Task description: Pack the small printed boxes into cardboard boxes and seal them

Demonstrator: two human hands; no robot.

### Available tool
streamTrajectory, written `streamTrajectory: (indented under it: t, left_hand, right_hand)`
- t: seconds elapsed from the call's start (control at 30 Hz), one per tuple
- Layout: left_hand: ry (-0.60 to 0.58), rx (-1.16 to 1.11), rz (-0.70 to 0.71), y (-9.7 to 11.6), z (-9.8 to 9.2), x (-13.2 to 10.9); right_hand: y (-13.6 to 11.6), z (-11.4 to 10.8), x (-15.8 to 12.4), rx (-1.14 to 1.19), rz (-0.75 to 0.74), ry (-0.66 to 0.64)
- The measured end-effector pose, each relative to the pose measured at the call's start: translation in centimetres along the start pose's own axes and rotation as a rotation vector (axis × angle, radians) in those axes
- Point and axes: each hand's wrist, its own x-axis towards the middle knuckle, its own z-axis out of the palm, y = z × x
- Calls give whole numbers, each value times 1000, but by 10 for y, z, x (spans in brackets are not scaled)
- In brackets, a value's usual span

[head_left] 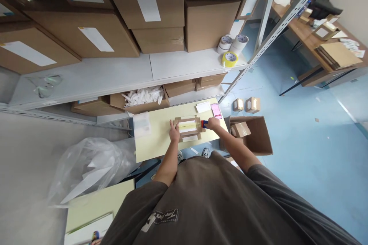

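Note:
A small cardboard box (pixel 188 128) lies on the pale yellow table (pixel 152 138), with a yellow tape strip and white labels on its top. My left hand (pixel 173 131) rests on the box's left end, fingers pressed against it. My right hand (pixel 213 123) is closed around a red and blue tape dispenser (pixel 204 124) at the box's right end. A pink phone (pixel 216 111) and a white paper (pixel 203 106) lie just beyond the box on the table.
An open carton (pixel 253 134) with a small box inside stands on the blue floor at right, two small boxes (pixel 248 104) behind it. Tape rolls (pixel 232 49) sit on the shelf among large cartons. A clear plastic bag (pixel 89 166) lies at left.

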Motion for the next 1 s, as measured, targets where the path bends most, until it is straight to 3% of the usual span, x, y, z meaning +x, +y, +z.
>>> streamTrajectory:
  t: [0.1,0.27,0.53,0.87,1.0]
  left_hand:
    - [-3,20,6,3,0,-1]
    - [-4,48,-1,7,-2,-2]
    - [7,70,14,10,-2,-5]
    - [24,-8,33,10,-4,-10]
    - [21,-22,36,7,-4,-9]
  right_hand:
    - [-19,1,4,-26,-32,22]
    - [-26,-4,11,-55,-2,21]
    - [-38,10,10,-47,30,52]
    - [-18,9,-5,-21,101,66]
    - [-29,10,-1,-39,74,75]
